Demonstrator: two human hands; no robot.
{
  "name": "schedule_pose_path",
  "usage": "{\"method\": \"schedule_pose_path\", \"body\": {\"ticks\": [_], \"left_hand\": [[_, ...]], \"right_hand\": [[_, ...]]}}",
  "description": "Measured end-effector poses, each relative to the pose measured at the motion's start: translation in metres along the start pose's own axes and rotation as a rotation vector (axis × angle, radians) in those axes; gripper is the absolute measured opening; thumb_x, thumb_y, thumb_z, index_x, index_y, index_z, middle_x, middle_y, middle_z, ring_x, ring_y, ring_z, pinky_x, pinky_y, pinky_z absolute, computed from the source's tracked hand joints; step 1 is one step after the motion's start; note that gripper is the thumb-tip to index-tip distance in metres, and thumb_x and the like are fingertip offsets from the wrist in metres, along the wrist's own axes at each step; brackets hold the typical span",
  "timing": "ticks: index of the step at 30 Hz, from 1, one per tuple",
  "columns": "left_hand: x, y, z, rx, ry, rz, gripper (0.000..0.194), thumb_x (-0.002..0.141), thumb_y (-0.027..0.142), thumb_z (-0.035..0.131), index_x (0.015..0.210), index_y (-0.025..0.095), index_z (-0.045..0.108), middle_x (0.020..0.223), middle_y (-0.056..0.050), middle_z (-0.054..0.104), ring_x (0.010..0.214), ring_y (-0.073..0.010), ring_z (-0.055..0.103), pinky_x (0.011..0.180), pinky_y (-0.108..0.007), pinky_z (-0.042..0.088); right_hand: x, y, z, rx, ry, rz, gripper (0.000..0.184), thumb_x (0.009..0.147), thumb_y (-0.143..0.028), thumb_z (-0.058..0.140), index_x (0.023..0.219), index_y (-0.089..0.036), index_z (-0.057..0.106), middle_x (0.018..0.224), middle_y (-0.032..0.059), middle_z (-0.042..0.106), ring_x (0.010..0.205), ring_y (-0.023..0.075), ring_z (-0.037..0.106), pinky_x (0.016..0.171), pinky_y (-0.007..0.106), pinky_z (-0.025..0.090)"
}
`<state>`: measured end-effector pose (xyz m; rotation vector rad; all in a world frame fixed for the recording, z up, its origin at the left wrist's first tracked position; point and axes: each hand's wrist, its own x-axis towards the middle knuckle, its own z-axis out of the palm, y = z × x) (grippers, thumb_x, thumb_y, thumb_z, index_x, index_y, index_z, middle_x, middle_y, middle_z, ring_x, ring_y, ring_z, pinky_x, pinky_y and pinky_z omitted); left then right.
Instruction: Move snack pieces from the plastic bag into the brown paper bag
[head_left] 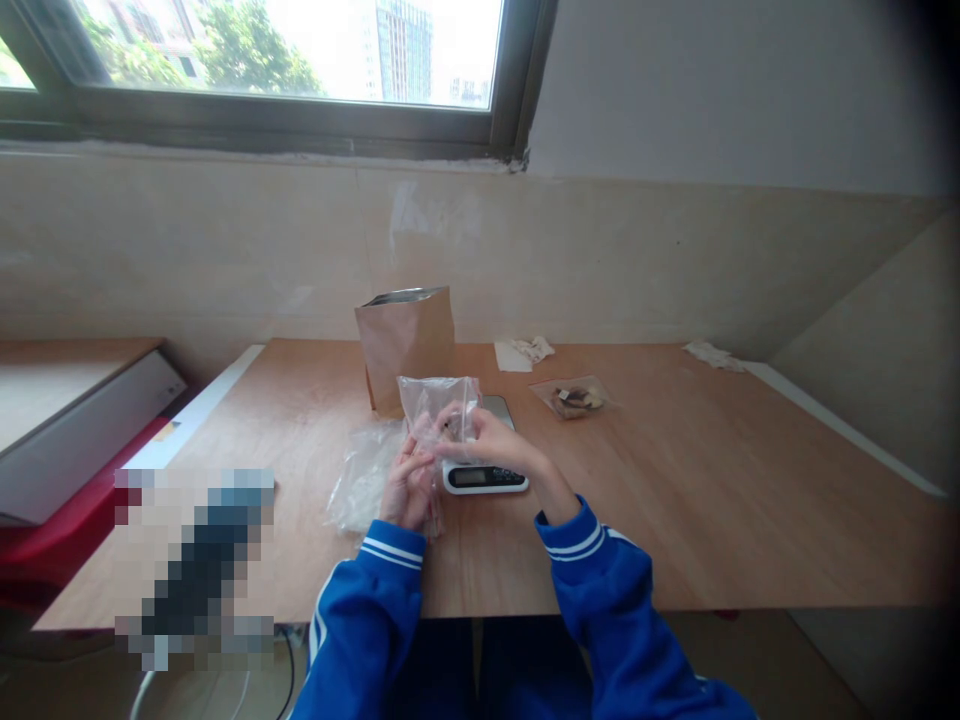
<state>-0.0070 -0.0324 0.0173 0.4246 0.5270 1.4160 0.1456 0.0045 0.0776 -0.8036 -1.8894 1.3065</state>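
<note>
Both hands hold a small clear plastic bag (439, 398) upright over the near part of the wooden table (675, 500). My left hand (409, 487) grips the bag's lower left side. My right hand (484, 437) pinches its right edge, with something small and dark at the fingertips. A small digital scale (484, 477) with a dark display sits just under and behind my right hand. Both sleeves are blue with white stripes.
A brown paper pouch (407, 345) stands open behind the scale. Loose clear bags (364, 480) lie at the left. A filled clear bag (574, 398) lies at the right, crumpled tissue (523, 352) behind it. A blurred-out object (195, 565) rests at the table's near left.
</note>
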Motion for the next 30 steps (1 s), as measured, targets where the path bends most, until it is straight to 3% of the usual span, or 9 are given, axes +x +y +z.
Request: {"method": "schedule_pose_path", "body": {"ticks": [8,11,14,18,21,26,30], "left_hand": [[0.006,-0.001,-0.007,-0.059,0.012,-0.002,0.062,0.074,-0.005,0.051,0.13,0.022,0.056,0.121,-0.006,0.067,0.116,-0.0203,0.061,0.096,-0.026,0.051],[0.007,0.0,-0.007,-0.126,0.071,0.02,0.062,0.074,-0.006,0.049,0.129,0.021,0.056,0.119,-0.006,0.068,0.115,-0.0183,0.062,0.093,-0.023,0.052],[0.007,0.001,-0.009,-0.192,0.117,0.044,0.063,0.074,-0.006,0.046,0.131,0.021,0.053,0.121,-0.005,0.067,0.115,-0.017,0.062,0.09,-0.021,0.054],[0.008,0.002,-0.013,-0.239,0.105,0.044,0.062,0.078,-0.004,0.044,0.133,0.023,0.051,0.124,-0.006,0.065,0.113,-0.0165,0.063,0.086,-0.021,0.056],[0.008,0.002,-0.015,-0.254,0.112,0.027,0.063,0.08,-0.004,0.042,0.135,0.023,0.05,0.124,-0.006,0.065,0.11,-0.0161,0.064,0.083,-0.02,0.056],[0.008,0.003,-0.016,-0.301,0.122,0.028,0.068,0.08,-0.006,0.036,0.14,0.024,0.045,0.125,-0.006,0.065,0.112,-0.0165,0.064,0.084,-0.022,0.057],[0.007,0.004,-0.016,-0.328,0.104,-0.003,0.065,0.083,-0.004,0.034,0.14,0.023,0.045,0.127,-0.007,0.064,0.112,-0.0163,0.063,0.082,-0.019,0.056]], "right_hand": [[0.0,0.012,0.006,0.252,0.113,0.08,0.041,0.072,-0.049,0.074,0.091,-0.019,0.054,0.097,0.0034,0.063,0.089,0.016,0.06,0.077,0.029,0.049],[0.004,0.011,0.004,0.288,0.194,0.043,0.041,0.072,-0.05,0.073,0.093,-0.019,0.058,0.097,0.0054,0.066,0.089,0.0165,0.062,0.079,0.029,0.05],[0.017,-0.006,-0.006,0.268,0.29,-0.066,0.04,0.077,-0.052,0.069,0.099,-0.019,0.06,0.103,0.0076,0.068,0.093,0.0164,0.063,0.084,0.03,0.05],[0.059,-0.044,-0.028,0.139,0.547,-0.34,0.042,0.086,-0.055,0.057,0.111,-0.021,0.056,0.108,0.0074,0.068,0.098,0.0148,0.063,0.088,0.029,0.05],[0.108,-0.066,-0.043,-0.095,0.692,-0.442,0.043,0.09,-0.057,0.049,0.109,-0.019,0.058,0.103,0.0063,0.067,0.096,0.0146,0.063,0.085,0.027,0.05],[0.182,-0.065,-0.053,-0.379,0.659,-0.562,0.033,0.093,-0.049,0.05,0.099,-0.019,0.063,0.091,0.0033,0.067,0.084,0.0135,0.061,0.081,0.027,0.049],[0.2,-0.038,-0.043,-0.492,0.587,-0.582,0.017,0.091,-0.031,0.059,0.085,-0.016,0.065,0.085,0.0051,0.067,0.078,0.0151,0.061,0.076,0.028,0.047]]}}
